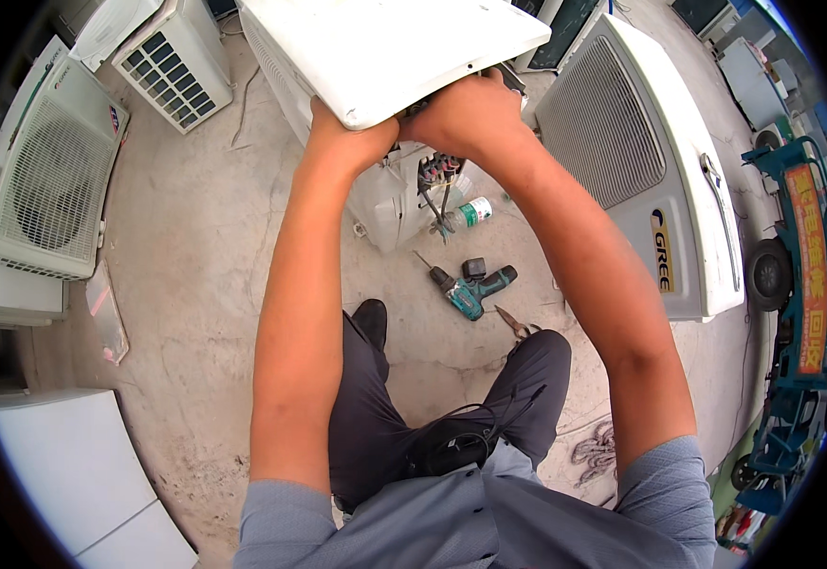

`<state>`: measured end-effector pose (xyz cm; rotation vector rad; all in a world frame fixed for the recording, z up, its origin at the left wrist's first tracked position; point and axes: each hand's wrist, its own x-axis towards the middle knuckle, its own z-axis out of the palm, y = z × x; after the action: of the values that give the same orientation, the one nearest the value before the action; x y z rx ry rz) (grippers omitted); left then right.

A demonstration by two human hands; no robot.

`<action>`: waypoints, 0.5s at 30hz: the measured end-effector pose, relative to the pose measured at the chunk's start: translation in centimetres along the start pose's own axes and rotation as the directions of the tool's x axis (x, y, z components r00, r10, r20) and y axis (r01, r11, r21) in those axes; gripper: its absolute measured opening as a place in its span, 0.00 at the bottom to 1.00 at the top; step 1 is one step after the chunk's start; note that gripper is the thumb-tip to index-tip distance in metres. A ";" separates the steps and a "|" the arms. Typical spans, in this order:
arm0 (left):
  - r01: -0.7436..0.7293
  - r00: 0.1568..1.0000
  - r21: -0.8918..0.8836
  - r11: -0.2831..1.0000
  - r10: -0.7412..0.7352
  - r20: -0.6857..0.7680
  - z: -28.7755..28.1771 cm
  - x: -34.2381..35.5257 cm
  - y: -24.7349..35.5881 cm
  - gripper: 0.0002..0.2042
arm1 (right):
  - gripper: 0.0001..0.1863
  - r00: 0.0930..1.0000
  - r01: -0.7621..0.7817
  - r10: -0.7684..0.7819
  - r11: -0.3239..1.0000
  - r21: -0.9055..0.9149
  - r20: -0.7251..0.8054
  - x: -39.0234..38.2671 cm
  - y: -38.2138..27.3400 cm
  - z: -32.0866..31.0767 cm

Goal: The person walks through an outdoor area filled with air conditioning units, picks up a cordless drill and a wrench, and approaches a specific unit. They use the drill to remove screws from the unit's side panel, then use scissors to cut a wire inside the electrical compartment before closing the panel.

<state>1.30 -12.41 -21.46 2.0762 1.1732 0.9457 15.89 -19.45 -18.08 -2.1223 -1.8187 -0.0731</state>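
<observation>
Both my arms reach forward to a white outdoor air-conditioner unit (404, 57) at the top of the view. Under the near corner of its pale top panel is my left hand (357, 142), touching the casing; most of its fingers are hidden. My right hand (470, 112) is bent inward beneath the panel's near edge, its fingers curled. Whatever it grips is out of sight. Just below the hands, dark wiring with connectors (440, 171) hangs from the unit, beside a clear plastic bag (385, 204).
On the floor before me lie a teal cordless drill (466, 294), pliers (516, 324) and a plastic bottle (470, 213). A large white unit (689, 199) stands at right, near a teal cart (798, 266). More outdoor units (53, 175) line the left. A rope (596, 450) lies at lower right.
</observation>
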 end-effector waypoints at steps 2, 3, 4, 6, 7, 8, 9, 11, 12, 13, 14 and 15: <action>-0.038 0.999 -0.015 0.999 0.038 0.003 -0.2 0.2 -0.9 0.16 | 0.31 0.988 0.136 -0.134 0.991 -0.011 0.081 2.1 0.8 0.7; -0.048 0.999 -0.046 0.998 0.049 0.018 -0.2 0.5 -1.1 0.17 | 0.30 0.972 0.199 -0.195 0.980 -0.013 0.133 3.0 1.1 0.8; -0.056 0.998 -0.076 0.995 0.059 0.033 0.0 0.6 -1.3 0.19 | 0.29 0.946 0.264 -0.259 0.964 0.000 0.196 3.8 1.5 0.8; -0.091 0.995 -0.034 0.995 0.092 0.034 -0.1 0.6 -0.6 0.18 | 0.27 0.877 0.385 -0.381 0.922 0.046 0.294 4.7 2.2 1.0; -0.099 0.994 -0.015 0.995 0.100 0.052 -0.1 0.5 -0.4 0.18 | 0.26 0.852 0.421 -0.420 0.904 0.068 0.314 4.9 2.7 1.2; -0.107 0.992 0.007 0.994 0.106 0.062 -0.2 0.6 -0.5 0.19 | 0.25 0.844 0.441 -0.444 0.894 0.083 0.301 4.9 2.8 1.3; -0.136 0.990 0.014 0.991 0.135 0.047 -0.2 0.6 -0.5 0.19 | 0.24 0.859 0.431 -0.440 0.898 0.092 0.262 4.9 2.9 1.5; -0.188 0.982 0.039 0.981 0.188 0.006 -0.5 0.5 -1.1 0.19 | 0.23 0.922 0.357 -0.370 0.927 0.119 0.117 3.9 2.2 1.8; -0.189 0.982 0.028 0.982 0.189 -0.005 -0.6 0.5 -1.3 0.19 | 0.23 0.946 0.313 -0.321 0.940 0.138 0.039 3.1 1.6 1.7; -0.190 0.982 0.018 0.982 0.190 -0.016 -0.7 0.5 -1.6 0.19 | 0.23 0.962 0.273 -0.270 0.949 0.160 -0.038 2.5 1.0 1.5; -0.192 0.981 -0.002 0.981 0.191 -0.019 -0.5 0.4 -1.5 0.19 | 0.24 0.975 0.222 -0.224 0.960 0.172 -0.009 2.2 1.1 1.0; -0.193 0.981 -0.003 0.981 0.193 -0.025 -0.3 0.3 -1.3 0.18 | 0.26 0.984 0.172 -0.179 0.968 0.185 0.022 2.1 1.4 0.4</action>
<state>0.53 -11.54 -22.13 2.2094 0.9930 1.0648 17.53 -17.52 -18.28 -1.8474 -1.9522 0.0886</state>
